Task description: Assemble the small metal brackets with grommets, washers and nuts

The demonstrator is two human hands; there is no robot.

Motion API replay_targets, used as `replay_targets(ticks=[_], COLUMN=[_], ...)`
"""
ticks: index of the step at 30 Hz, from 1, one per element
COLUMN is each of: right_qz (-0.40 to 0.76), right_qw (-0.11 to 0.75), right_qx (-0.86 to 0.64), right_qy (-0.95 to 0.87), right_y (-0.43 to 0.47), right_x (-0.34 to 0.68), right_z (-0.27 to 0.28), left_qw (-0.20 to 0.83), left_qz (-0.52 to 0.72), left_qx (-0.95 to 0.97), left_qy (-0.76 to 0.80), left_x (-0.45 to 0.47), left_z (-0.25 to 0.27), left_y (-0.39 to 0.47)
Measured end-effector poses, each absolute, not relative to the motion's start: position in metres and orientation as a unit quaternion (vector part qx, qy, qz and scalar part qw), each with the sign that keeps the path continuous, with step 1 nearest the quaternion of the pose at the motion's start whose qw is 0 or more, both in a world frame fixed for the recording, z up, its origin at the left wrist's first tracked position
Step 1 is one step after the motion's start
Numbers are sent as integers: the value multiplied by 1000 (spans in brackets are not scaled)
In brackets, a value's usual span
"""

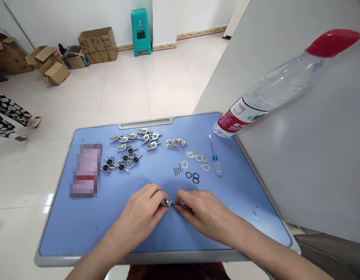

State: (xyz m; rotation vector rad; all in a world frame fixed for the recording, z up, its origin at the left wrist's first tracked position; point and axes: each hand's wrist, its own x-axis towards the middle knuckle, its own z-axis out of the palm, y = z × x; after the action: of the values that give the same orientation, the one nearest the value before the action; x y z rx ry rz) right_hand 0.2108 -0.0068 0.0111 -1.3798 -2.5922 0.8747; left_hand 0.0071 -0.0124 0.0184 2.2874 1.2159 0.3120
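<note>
Close to the table's front edge, my left hand (144, 205) pinches a small metal flange fitting (167, 202) with a pin sticking out. My right hand (205, 212) is closed around a small screwdriver (183, 203), its handle mostly hidden by the fingers. The thin shaft points left and reaches the fitting's side; whether it touches a screw is too small to tell. Just beyond my hands lie black rubber rings (195, 178), tiny screws (177, 170) and flat oval metal plates (205, 168). A second screwdriver (216, 159) with a clear and blue handle rests to their right.
Several metal fittings (144, 137) and others with black discs (126, 158) spread over the blue table (89, 229). Round-headed metal parts (176, 143) lie mid-table. A blurred pinkish packet (86, 167) is at left. A water bottle (264, 93) stands at right beside a grey panel.
</note>
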Motion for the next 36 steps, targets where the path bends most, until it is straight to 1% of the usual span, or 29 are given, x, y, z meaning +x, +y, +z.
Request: replay_targets(ticks=[10,17,28,32,36], right_qz=[290,282,288,314,372], right_qw=[42,46,57,64,69], right_qx=[-454,-454,-453,-457,-468], right_qy=[-841,-844,-842,-830,-798], right_y=[-7,-7,-7,-5,-2], right_x=[210,211,210,213,214], right_z=[9,8,8,13,25], left_qw=[266,225,212,204,189], left_qz=[118,110,131,133,131], left_qx=[843,847,865,873,885], left_qy=[453,469,435,423,406], left_x=[7,9,8,8,7], left_z=[20,21,20,21,25], left_y=[-12,-11,-10,-10,-10])
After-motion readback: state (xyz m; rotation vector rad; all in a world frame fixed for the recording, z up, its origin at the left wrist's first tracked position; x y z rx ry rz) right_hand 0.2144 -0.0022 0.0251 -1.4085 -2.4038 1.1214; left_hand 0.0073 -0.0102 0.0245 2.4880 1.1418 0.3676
